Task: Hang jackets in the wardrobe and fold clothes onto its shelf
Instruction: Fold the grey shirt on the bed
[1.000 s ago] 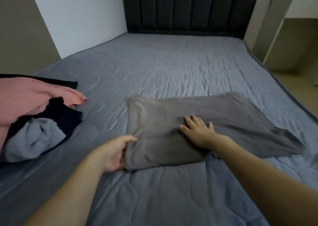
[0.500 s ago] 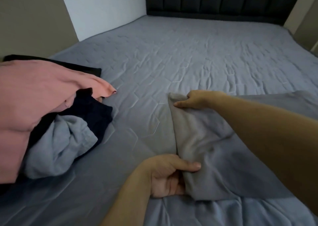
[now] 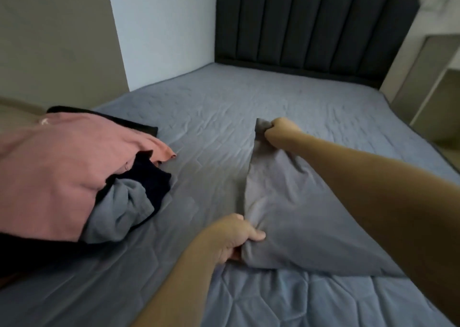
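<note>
Covering most of the view, the bed [image 3: 224,107] carries a grey garment [image 3: 293,217] on its near right area. A pile of clothes [image 3: 74,172] lies well apart at the left edge. The garment's left edge runs between both hands. The right hand [image 3: 278,131] grips the far corner with curled fingers. The left hand [image 3: 234,237] pinches the near corner, thumb on top.

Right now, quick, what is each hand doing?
Left hand: closed, gripping the near corner of the grey garment.
Right hand: closed, gripping the garment's far corner.
</note>
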A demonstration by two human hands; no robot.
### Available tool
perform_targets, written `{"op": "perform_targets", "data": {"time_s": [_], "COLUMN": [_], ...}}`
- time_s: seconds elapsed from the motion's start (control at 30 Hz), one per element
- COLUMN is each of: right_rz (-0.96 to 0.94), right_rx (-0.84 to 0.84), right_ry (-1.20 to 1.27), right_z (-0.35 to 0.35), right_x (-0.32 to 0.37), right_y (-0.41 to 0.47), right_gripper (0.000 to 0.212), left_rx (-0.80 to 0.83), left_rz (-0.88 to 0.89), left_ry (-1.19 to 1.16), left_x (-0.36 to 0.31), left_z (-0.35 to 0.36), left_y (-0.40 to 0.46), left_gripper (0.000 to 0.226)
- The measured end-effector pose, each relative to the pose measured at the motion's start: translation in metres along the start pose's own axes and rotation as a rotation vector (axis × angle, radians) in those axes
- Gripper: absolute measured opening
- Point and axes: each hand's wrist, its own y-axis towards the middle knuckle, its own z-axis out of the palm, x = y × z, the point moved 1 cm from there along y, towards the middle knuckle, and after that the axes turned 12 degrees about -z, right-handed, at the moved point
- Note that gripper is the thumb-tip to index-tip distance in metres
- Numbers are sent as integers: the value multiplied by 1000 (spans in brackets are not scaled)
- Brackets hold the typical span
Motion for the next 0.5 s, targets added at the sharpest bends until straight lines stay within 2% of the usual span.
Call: {"op": "perform_targets", "data": {"time_s": [0.07, 0.1, 0.2, 0.23, 0.37, 0.5], "right_rz": [50, 80, 181, 207, 277, 290], "right_rx": [-187, -282, -514, -572, -764, -809], "right_ry": [106, 176, 393, 451, 644, 785], "right_z": [-55, -85, -172, -198, -284, -354], "right_x": [2, 3, 3, 3, 8, 11], "right_y": [-1, -3, -17, -25, -59, -85], "right_gripper": [30, 32, 34, 34, 38, 41], "left_rx": [-124, -189, -440, -537, -851, -1007], "left_rz": [105, 176, 403, 470, 668, 805], "left_ry": [112, 158, 290, 353, 666, 780], "left_x": [-34, -57, -136, -160, -234, -287], "left_z": [-6, -10, -17, -15, 3, 23], "left_y": [-19, -31, -88, -110, -199, -276], "left_gripper": [60, 58, 25, 23, 8, 16]}}
